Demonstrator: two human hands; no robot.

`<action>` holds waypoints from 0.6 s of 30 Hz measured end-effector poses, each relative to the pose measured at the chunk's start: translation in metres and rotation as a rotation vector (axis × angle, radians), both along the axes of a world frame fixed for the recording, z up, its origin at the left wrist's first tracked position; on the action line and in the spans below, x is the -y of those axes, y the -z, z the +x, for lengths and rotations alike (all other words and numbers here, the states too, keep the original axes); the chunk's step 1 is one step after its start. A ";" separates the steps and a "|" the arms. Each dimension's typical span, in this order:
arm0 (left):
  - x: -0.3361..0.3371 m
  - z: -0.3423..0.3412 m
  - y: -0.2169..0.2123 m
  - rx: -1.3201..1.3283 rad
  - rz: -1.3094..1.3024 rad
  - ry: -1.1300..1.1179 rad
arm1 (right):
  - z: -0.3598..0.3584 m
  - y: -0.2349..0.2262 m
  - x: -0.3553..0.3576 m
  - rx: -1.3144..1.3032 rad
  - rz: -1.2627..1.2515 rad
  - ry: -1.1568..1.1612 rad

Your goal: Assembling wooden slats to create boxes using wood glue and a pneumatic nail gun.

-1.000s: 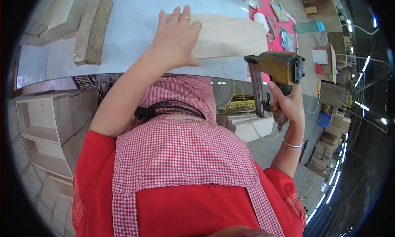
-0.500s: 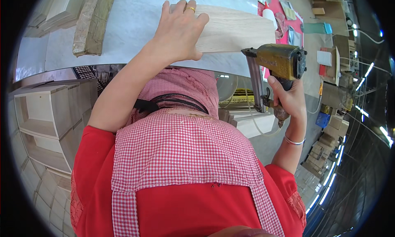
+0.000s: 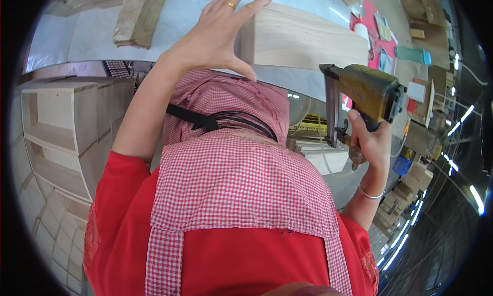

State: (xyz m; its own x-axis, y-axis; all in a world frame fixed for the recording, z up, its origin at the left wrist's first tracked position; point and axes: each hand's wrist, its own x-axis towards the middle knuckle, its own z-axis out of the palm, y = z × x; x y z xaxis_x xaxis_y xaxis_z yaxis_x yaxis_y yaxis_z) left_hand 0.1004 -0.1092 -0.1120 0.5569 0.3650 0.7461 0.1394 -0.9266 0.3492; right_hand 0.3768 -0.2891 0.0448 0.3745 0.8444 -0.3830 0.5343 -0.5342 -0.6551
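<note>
A pale wooden piece (image 3: pixel 308 39), box-like with a thick left end, lies on the light marbled tabletop. My left hand (image 3: pixel 218 36), wearing a ring, is beside that end. Its fingers and thumb are spread wide, and nothing is held in it. Whether the fingertips brush the wood I cannot tell. My right hand (image 3: pixel 374 144) is wrapped round the handle of a worn, yellowish air nail gun (image 3: pixel 365 90). The nose of the gun is close to the near edge of the wood, towards its right end; contact there is unclear.
A long tape-wrapped bundle (image 3: pixel 141 16) lies on the table at left. To the right are a white glue bottle (image 3: pixel 361 29) on a red sheet and a teal container (image 3: pixel 413 55). Wooden cubby boxes (image 3: pixel 54 113) stand at lower left. An air hose hangs below the gun.
My left hand has come off the top of the wood to its left end, fingers spreading wider. The nail gun stays gripped in my right hand. The whole view has shifted slightly.
</note>
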 end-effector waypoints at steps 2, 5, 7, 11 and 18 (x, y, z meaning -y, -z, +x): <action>0.010 -0.005 0.018 -0.121 -0.337 -0.084 | -0.015 0.000 -0.003 -0.035 -0.004 -0.043; 0.014 -0.003 0.038 -0.161 -0.506 -0.141 | -0.040 0.008 -0.012 -0.093 -0.012 -0.104; 0.014 0.008 0.042 -0.125 -0.485 -0.121 | -0.050 0.019 -0.014 -0.145 0.133 -0.217; 0.012 0.009 0.048 -0.111 -0.538 -0.106 | -0.057 0.023 -0.018 -0.160 0.175 -0.296; 0.012 0.012 0.056 -0.079 -0.517 -0.113 | -0.066 0.022 -0.015 -0.130 0.129 -0.250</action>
